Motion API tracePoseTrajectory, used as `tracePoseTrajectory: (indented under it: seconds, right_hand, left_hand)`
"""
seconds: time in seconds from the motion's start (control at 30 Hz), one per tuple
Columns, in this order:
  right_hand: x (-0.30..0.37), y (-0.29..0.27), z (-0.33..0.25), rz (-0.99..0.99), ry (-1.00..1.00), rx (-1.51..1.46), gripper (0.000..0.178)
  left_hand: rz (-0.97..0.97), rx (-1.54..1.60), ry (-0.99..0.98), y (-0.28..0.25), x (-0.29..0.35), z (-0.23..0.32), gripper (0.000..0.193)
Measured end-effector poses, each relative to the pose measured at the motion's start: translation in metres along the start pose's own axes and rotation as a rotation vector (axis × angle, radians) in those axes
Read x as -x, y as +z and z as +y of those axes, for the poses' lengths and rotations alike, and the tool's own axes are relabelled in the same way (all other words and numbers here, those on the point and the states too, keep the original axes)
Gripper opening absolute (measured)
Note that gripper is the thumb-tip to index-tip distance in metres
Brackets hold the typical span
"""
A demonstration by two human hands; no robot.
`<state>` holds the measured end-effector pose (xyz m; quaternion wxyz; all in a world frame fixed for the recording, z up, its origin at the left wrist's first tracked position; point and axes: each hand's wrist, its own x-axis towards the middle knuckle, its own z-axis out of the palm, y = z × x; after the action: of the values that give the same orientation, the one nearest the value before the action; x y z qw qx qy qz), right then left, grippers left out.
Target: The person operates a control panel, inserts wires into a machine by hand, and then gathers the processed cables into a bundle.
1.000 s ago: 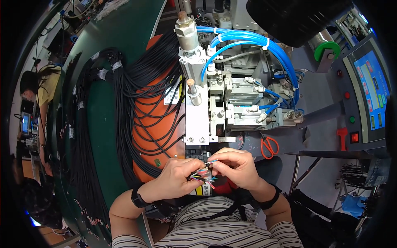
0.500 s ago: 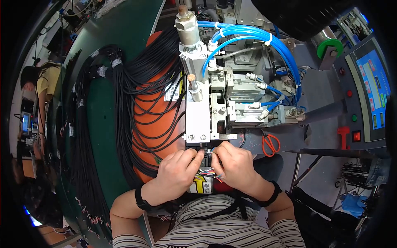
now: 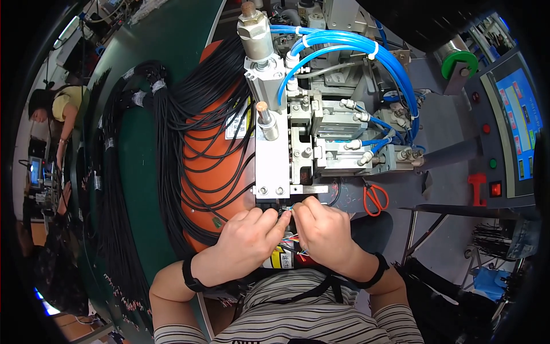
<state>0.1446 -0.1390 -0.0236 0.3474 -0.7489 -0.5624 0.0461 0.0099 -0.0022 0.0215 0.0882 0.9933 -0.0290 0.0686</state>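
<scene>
My left hand [image 3: 249, 235] and my right hand [image 3: 325, 230] meet just below the front of a metal press machine [image 3: 271, 166]. Both are closed in a pinch, fingertips nearly touching, on thin coloured wires. A bit of pale blue wire [image 3: 289, 208] shows between the fingertips; the rest of the grip is hidden by my fingers. Below them, a spray of loose coloured wire ends [image 3: 293, 239] in red, white and blue spreads between my palms. Behind the wires sits a yellow and white label [image 3: 282, 258].
Long black cables [image 3: 172, 143] hang in a thick bundle across an orange surface [image 3: 209, 155] and the green table [image 3: 140, 172]. Blue air hoses [image 3: 395, 66] arch over the machine. Red-handled scissors [image 3: 375, 199] lie at right, near a control panel [image 3: 504, 132]. Another person [image 3: 66, 109] works at far left.
My fingertips have drawn closer together, the left hand shifting slightly right. More of the pale blue wire shows between them. The view has shifted a little, and the other person's arm has moved.
</scene>
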Motion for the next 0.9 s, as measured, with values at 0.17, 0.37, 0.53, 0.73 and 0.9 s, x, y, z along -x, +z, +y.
tracePoseTrajectory:
  seconds: [0.17,0.37,0.53,0.73,0.9]
  right_hand:
    - [0.000,0.003,0.005,0.048,0.019,-0.082,0.009]
    - [-0.002,0.004,0.008,0.128,-0.012,-0.137,0.007]
    - [-0.004,0.006,0.013,0.000,0.156,-0.334,0.007]
    - [0.001,0.011,0.016,0.016,0.222,-0.479,0.009]
    - [0.007,-0.004,0.011,-0.030,0.235,-0.421,0.010]
  left_hand:
    - [0.003,0.031,-0.001,0.003,-0.004,-0.005,0.045]
    - [0.025,0.010,-0.014,0.003,-0.003,-0.004,0.041]
    - [0.023,0.045,-0.070,0.005,0.000,-0.005,0.043]
    - [0.126,0.080,-0.111,0.002,0.025,-0.019,0.040]
    - [0.111,0.071,-0.260,0.008,0.034,-0.014,0.040]
